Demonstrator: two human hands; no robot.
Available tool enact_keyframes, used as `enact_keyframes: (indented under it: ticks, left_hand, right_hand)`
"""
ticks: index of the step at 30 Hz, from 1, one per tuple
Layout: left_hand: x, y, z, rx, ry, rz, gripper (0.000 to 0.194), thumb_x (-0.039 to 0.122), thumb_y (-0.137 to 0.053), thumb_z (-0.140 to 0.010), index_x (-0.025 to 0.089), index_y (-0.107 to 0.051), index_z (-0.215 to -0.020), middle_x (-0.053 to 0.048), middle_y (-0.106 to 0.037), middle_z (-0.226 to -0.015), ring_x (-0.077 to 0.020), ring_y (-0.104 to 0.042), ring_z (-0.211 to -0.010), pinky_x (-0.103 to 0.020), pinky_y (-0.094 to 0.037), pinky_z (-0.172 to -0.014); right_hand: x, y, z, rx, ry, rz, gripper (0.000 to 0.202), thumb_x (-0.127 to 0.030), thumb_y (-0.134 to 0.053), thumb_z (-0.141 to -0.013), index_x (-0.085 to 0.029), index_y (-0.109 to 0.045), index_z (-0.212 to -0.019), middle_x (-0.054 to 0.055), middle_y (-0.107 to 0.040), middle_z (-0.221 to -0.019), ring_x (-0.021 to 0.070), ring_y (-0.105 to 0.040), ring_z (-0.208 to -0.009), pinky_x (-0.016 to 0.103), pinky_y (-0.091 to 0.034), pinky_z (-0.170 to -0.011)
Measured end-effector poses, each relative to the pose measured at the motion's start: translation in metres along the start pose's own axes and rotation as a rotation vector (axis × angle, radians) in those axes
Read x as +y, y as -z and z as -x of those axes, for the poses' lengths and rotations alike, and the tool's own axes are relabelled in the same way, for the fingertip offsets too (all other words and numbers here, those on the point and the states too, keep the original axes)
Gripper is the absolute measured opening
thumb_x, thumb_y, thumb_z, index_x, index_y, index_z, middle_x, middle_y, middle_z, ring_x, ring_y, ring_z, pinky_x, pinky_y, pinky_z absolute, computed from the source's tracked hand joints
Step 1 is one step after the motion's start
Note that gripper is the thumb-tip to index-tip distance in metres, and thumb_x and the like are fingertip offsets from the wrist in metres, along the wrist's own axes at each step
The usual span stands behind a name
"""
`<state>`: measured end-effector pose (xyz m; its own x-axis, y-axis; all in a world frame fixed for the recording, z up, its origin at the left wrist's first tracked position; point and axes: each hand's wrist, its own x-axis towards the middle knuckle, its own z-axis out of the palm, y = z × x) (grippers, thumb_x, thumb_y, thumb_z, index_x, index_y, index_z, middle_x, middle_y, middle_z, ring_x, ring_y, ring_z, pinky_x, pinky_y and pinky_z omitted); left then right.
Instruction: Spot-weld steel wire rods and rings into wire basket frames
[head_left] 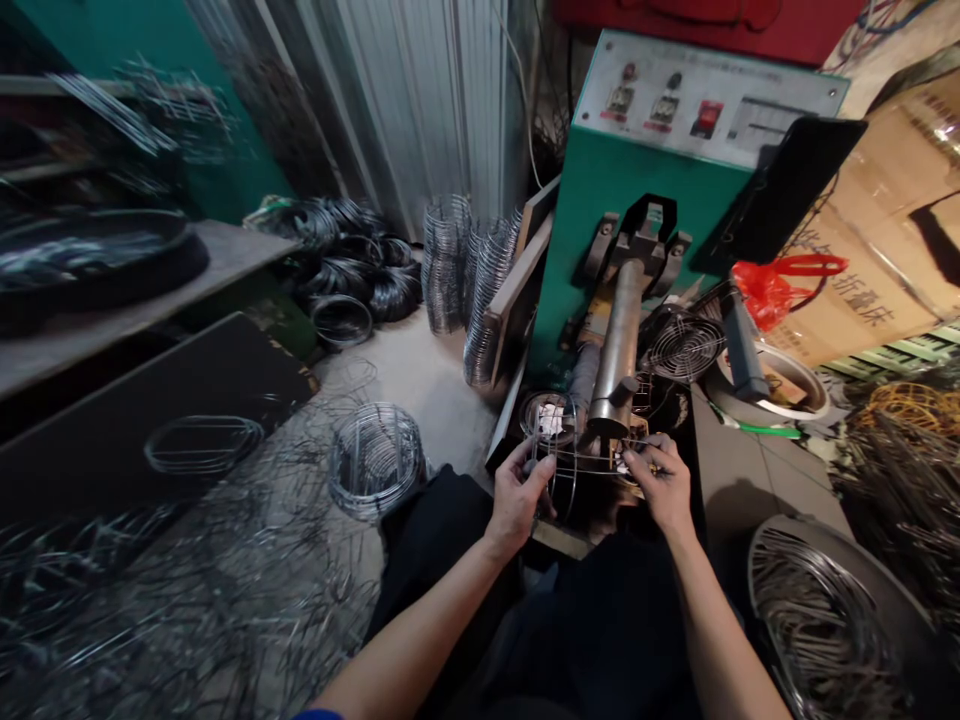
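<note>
Pinching the left edge of the wire frame, the left hand has its thumb and forefinger nearly closed. The right hand is curled in, thumb against fingers, on the frame's right end. The frame spans the gap between the two sets of fingertips, its curved wire just right of the left thumb; from its middle, the left hand sits at 8 o'clock and the right at 4.

Taking that middle as the clock's centre, a basin of bent wires lies at 4 o'clock, and a ring stack stands at 9. Just beyond the fingers, at 12, is the steel bar of the green machine. A bowl sits between 2 and 3. Farther off, black coils lie at 10, and a carton stands at 2.
</note>
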<state>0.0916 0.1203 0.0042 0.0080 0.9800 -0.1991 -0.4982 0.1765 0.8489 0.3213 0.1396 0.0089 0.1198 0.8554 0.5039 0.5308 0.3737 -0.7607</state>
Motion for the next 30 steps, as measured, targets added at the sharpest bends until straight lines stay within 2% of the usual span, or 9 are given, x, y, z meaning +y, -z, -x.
enact_keyframes:
  ticks: [11,16,18,20,21,23,25,27,30]
  left_hand:
    - [0.000,-0.005,-0.011,-0.001,-0.002,0.022,0.078,0.045,-0.080,-0.077,0.009,-0.051,-0.140,0.010,-0.048,-0.054,-0.0080,-0.043,-0.032,-0.023,-0.045,-0.031]
    - [0.001,-0.009,0.002,0.015,-0.015,0.007,0.070,0.046,-0.080,-0.076,0.011,-0.054,-0.132,0.011,-0.049,-0.053,-0.0087,-0.044,-0.031,-0.022,-0.043,-0.031]
    - [0.004,-0.008,0.014,0.013,0.003,0.015,0.067,0.048,-0.080,-0.076,0.013,-0.055,-0.127,0.011,-0.049,-0.053,-0.0090,-0.044,-0.030,-0.022,-0.043,-0.031]
    - [0.008,-0.004,0.031,0.026,0.036,0.036,0.064,0.049,-0.080,-0.075,0.015,-0.053,-0.122,0.011,-0.048,-0.051,-0.0097,-0.044,-0.031,-0.022,-0.043,-0.032]
    - [0.010,-0.001,0.040,0.041,0.058,0.049,0.063,0.050,-0.080,-0.075,0.016,-0.053,-0.121,0.012,-0.046,-0.050,-0.0099,-0.044,-0.032,-0.021,-0.042,-0.033]
    - [0.013,0.005,0.062,0.079,0.106,0.078,0.061,0.052,-0.079,-0.074,0.017,-0.052,-0.116,0.012,-0.044,-0.050,-0.0092,-0.042,-0.033,-0.020,-0.041,-0.034]
    - [0.012,0.011,0.088,0.105,0.165,0.100,0.056,0.054,-0.077,-0.076,0.019,-0.051,-0.112,0.010,-0.049,-0.056,-0.0087,-0.044,-0.036,-0.020,-0.041,-0.036]
    - [0.008,0.020,0.116,0.112,0.233,0.110,0.052,0.056,-0.073,-0.080,0.021,-0.051,-0.110,0.006,-0.056,-0.066,-0.0098,-0.051,-0.044,-0.020,-0.044,-0.041]
    - [-0.002,0.047,0.155,0.085,0.357,0.068,0.050,0.058,-0.071,-0.082,0.022,-0.054,-0.111,0.001,-0.063,-0.076,-0.0132,-0.060,-0.056,-0.022,-0.047,-0.049]
  right_hand:
    - [0.005,0.000,-0.007,0.018,-0.051,0.020,0.042,-0.046,-0.072,-0.084,-0.020,-0.054,-0.057,0.003,-0.056,-0.081,0.0210,-0.053,-0.082,0.034,-0.040,-0.076]
    - [0.001,0.006,-0.001,0.035,-0.081,-0.016,0.042,-0.046,-0.072,-0.084,-0.019,-0.053,-0.057,0.007,-0.061,-0.093,0.0229,-0.058,-0.092,0.036,-0.044,-0.085]
    - [0.003,0.013,0.011,0.082,-0.101,-0.053,0.034,-0.047,-0.070,-0.086,-0.019,-0.057,-0.070,0.009,-0.063,-0.104,0.0248,-0.059,-0.102,0.038,-0.045,-0.091]
    - [0.008,0.021,0.032,0.142,-0.150,-0.110,0.030,-0.049,-0.068,-0.087,-0.021,-0.060,-0.094,0.011,-0.063,-0.119,0.0263,-0.060,-0.112,0.039,-0.047,-0.094]
    - [0.011,0.025,0.046,0.148,-0.195,-0.132,0.037,-0.051,-0.068,-0.087,-0.021,-0.058,-0.106,0.013,-0.062,-0.123,0.0267,-0.060,-0.114,0.039,-0.049,-0.094]
    - [0.017,0.031,0.074,0.081,-0.307,-0.109,0.049,-0.054,-0.066,-0.086,-0.021,-0.055,-0.120,0.015,-0.064,-0.124,0.0274,-0.064,-0.111,0.040,-0.052,-0.091]
    - [0.017,0.034,0.098,-0.017,-0.390,0.002,0.050,-0.058,-0.062,-0.088,-0.019,-0.059,-0.119,0.014,-0.069,-0.115,0.0282,-0.068,-0.102,0.039,-0.054,-0.088]
    - [0.009,0.038,0.110,-0.056,-0.399,0.125,0.047,-0.060,-0.055,-0.091,-0.018,-0.065,-0.110,0.013,-0.073,-0.104,0.0283,-0.070,-0.093,0.038,-0.055,-0.083]
    - [-0.019,0.047,0.100,-0.048,-0.283,0.220,0.042,-0.057,-0.054,-0.093,-0.019,-0.069,-0.101,0.010,-0.074,-0.095,0.0262,-0.069,-0.085,0.035,-0.054,-0.079]
